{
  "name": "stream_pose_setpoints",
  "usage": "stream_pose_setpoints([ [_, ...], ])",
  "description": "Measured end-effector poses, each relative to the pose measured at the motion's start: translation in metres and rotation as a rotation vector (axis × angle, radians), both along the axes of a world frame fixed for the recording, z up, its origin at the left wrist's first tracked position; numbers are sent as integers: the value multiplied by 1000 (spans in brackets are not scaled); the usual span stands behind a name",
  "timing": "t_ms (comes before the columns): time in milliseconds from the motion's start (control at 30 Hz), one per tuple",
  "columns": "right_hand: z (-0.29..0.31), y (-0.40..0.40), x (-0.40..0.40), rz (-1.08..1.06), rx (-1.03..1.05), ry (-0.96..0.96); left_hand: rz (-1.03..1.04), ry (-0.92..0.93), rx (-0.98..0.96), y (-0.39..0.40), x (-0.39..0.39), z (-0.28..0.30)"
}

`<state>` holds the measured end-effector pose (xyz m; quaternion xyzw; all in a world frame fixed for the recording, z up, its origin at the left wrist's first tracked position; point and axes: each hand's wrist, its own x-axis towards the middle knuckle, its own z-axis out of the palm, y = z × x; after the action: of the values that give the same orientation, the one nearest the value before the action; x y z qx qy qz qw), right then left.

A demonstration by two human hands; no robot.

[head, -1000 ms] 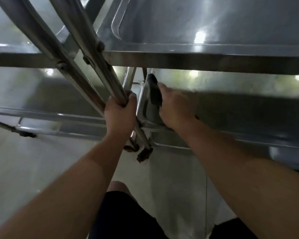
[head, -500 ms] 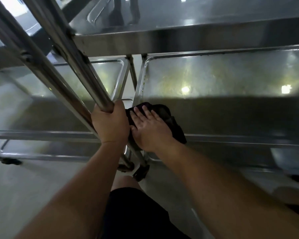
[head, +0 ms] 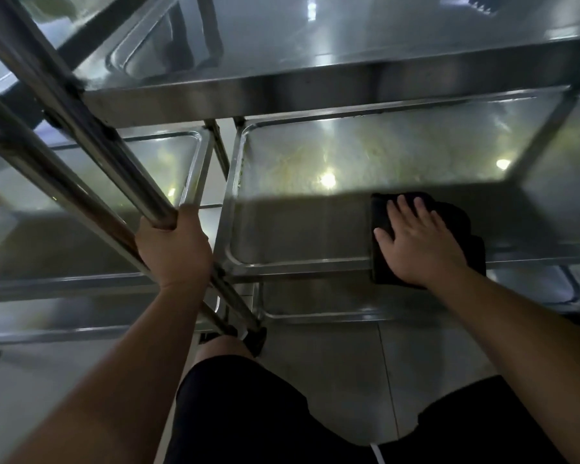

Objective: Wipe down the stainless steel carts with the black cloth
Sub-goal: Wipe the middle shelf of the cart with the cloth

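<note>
Black cloth (head: 380, 226) lies at centre right of the frame on the middle shelf (head: 302, 236) of the right-hand steel cart, over its near rim, pressed flat beneath the right hand (head: 419, 242) with fingers spread and extended. Left of centre, the left hand (head: 173, 249) is curled tight around a slanted steel tube (head: 91, 128) that runs to the upper left.

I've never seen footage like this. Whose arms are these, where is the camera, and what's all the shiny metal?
The camera sits on a person's head, looking down, so you see their own two bare arms. No machine is involved. The shiny metal is stainless steel carts with tray-like shelves. The left hand grips a slanted metal bar of one cart. The right hand lies flat, fingers spread, pressing a black cloth onto the middle shelf of the cart beside it, at its near edge. Below are the person's dark shorts and a tiled floor.
</note>
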<state>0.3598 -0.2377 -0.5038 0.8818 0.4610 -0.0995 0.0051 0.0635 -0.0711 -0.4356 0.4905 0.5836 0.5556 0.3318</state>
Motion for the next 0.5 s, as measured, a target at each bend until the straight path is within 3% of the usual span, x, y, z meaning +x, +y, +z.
stream_pose_setpoints([
  [100,3,15,-25,-26,17,14,-33,-25,0,-1,-1,1],
  [267,7,69,-130,88,224,66,-54,-24,5,-2,-1,4],
  [400,5,111,-206,444,276,135,-66,20,-3,-2,-4,4],
  [500,2,107,-200,623,233,118,-84,22,9,-3,-6,3],
])
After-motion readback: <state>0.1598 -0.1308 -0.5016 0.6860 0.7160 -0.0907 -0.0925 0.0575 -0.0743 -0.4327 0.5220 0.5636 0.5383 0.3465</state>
